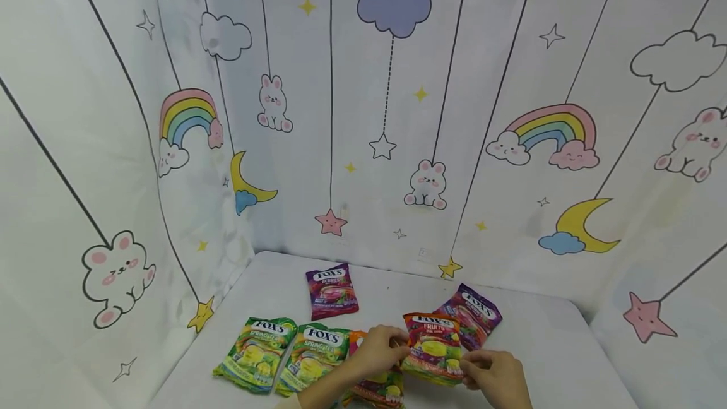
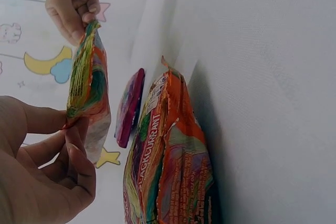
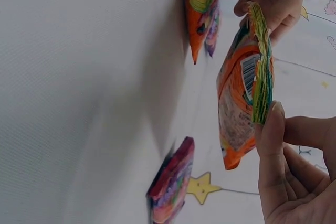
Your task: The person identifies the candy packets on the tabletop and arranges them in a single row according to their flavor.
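Observation:
Both hands hold up one red and orange candy bag [image 1: 433,349] marked FOX'S Fruits, raised off the white table. My left hand [image 1: 380,351] pinches its left edge between thumb and fingers. At the opposite lower corner my right hand [image 1: 498,376] pinches it too. In the right wrist view a barcode shows on the back of the raised bag [image 3: 244,95]. A second orange-red Fruits bag [image 1: 375,390] lies on the table, partly hidden beneath my left forearm. Behind the raised bag lies a purple Berries bag [image 1: 470,315], partly covered by it in the head view.
Two green Spring Tea bags [image 1: 257,353] lie side by side at the left of the white table [image 1: 556,346]. Another purple Berries bag [image 1: 332,291] lies farther back. A white backdrop [image 1: 363,81] printed with rabbits, stars and clouds stands around the table.

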{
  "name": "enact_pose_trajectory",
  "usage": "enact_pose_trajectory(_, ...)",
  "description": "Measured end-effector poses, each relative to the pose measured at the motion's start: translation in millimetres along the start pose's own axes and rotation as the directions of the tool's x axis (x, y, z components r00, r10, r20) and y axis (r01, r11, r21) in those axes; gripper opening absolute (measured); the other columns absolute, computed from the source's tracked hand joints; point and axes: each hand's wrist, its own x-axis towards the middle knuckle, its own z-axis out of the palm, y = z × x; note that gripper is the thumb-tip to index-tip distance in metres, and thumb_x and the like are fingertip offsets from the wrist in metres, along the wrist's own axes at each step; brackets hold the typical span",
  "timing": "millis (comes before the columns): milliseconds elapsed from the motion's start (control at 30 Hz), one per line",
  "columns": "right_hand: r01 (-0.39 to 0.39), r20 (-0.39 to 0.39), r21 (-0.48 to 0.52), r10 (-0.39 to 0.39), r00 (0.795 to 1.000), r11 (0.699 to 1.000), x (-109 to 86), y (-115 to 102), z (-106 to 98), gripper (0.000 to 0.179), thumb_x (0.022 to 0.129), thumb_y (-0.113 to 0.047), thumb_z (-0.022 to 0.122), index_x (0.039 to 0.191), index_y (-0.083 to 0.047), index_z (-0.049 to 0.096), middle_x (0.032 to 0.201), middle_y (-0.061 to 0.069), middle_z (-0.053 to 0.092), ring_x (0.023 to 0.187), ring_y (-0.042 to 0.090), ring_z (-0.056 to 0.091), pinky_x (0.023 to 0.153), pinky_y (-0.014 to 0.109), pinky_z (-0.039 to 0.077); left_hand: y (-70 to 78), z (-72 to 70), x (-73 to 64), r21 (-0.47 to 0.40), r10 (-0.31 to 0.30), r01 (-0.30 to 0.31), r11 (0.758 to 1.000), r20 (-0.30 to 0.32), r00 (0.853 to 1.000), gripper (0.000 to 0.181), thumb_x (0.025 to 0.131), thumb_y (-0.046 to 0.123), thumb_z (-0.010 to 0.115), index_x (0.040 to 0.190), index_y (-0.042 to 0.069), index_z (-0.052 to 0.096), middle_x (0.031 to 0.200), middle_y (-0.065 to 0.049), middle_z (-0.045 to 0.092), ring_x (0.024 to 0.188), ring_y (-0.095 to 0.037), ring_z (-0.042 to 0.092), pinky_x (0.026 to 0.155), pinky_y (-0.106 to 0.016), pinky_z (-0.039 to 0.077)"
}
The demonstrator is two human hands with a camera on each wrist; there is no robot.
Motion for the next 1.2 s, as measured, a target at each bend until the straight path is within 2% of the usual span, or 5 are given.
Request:
enact_pose_trajectory(233,-0.011,0.018,0.014,0.011,1.000,1.000,-2.2,4.2,1.2,0.012,0.088,-0.009,0.081,0.092,0.003,0.078,0.072,0.005,0.073,0.062,0.021,0.072,0.060,0.034,0.061,-0.7,4.4,-3.2,0.006,-0.022,0.022,1.000,-0.004,1.000,0.020,0.098,0.012,0.071,0.114,0.002,0.077,0.089,0.003,0.073,0.075,-0.006,0.064,0.066,-0.024,0.054)
enact_pose_trajectory(467,-0.026,0.038,0.018,0.026,0.999,0.999,-5.4,6.4,0.3,0.012,0.088,-0.008,0.080,0.093,0.003,0.078,0.073,0.005,0.073,0.063,0.021,0.072,0.061,0.035,0.061,-2.0,5.6,-5.8,-0.008,-0.030,0.030,1.000,0.030,0.999,0.021,0.098,0.012,0.070,0.115,0.002,0.076,0.090,0.003,0.072,0.077,-0.005,0.064,0.067,-0.024,0.054)
enact_pose_trajectory(800,-0.023,0.069,-0.040,0.026,0.997,0.999,-9.4,13.3,1.2,0.016,0.090,-0.015,0.080,0.093,0.001,0.079,0.071,0.003,0.072,0.063,0.020,0.071,0.061,0.034,0.060,-13.8,8.3,-7.1,0.024,0.025,-0.027,0.999,0.081,0.996,0.024,0.098,0.014,0.070,0.116,0.000,0.076,0.097,0.009,0.071,0.081,-0.001,0.063,0.071,-0.023,0.054)
enact_pose_trajectory(1067,0.000,0.058,-0.068,0.003,0.998,0.998,-13.3,19.7,4.6,0.014,0.088,-0.015,0.081,0.090,-0.001,0.079,0.068,0.002,0.072,0.060,0.019,0.071,0.058,0.033,0.058,-17.9,12.8,-10.7,-0.013,0.004,-0.004,1.000,0.069,0.998,0.021,0.096,0.011,0.072,0.114,0.001,0.077,0.096,0.005,0.072,0.080,-0.002,0.063,0.071,-0.023,0.054)
enact_pose_trajectory(1200,-0.008,0.067,-0.105,0.015,0.998,0.994,-12.5,21.8,5.7,0.017,0.088,-0.020,0.081,0.091,-0.003,0.080,0.069,0.000,0.072,0.061,0.017,0.070,0.060,0.033,0.057,-17.4,13.5,-10.4,0.017,-0.008,0.007,1.000,0.074,0.997,0.020,0.095,0.010,0.073,0.113,0.000,0.077,0.099,0.004,0.073,0.080,-0.001,0.064,0.070,-0.023,0.054)
